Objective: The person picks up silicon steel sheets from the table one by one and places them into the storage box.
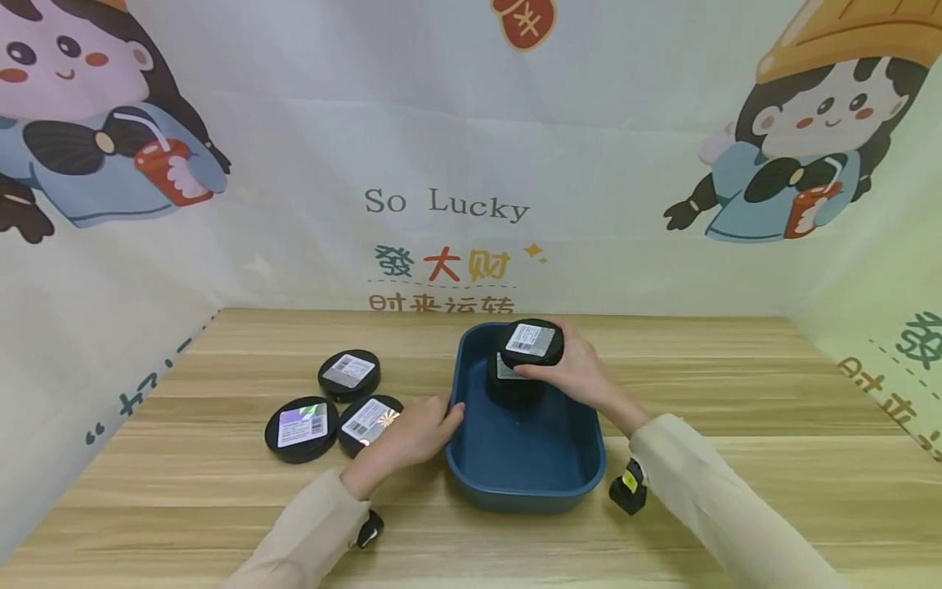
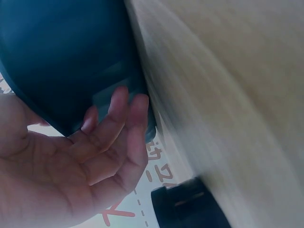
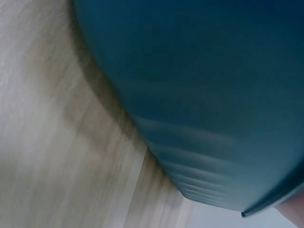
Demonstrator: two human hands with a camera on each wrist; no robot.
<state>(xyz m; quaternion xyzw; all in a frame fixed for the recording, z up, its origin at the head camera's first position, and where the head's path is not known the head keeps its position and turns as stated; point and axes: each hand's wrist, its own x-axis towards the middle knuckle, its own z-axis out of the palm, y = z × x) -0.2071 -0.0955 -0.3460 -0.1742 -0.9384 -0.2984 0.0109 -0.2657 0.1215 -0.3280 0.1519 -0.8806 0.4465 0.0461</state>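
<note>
A deep blue rectangular plastic bin with rounded corners stands on the table. My left hand holds its left side, with the thumb at the rim and curled fingers against the outer wall. Over the bin's far end, my right hand grips a flat round black container with a white label on top. Below it, partly hidden, another round black container sits inside the bin. The right wrist view shows mostly the bin's outer wall, with the held container out of sight.
Left of the bin lie several similar labelled round black containers; my left hand partly covers the nearest one. Small black wrist devices show at both sleeves. A printed cloth backdrop borders the wooden table at the back and sides.
</note>
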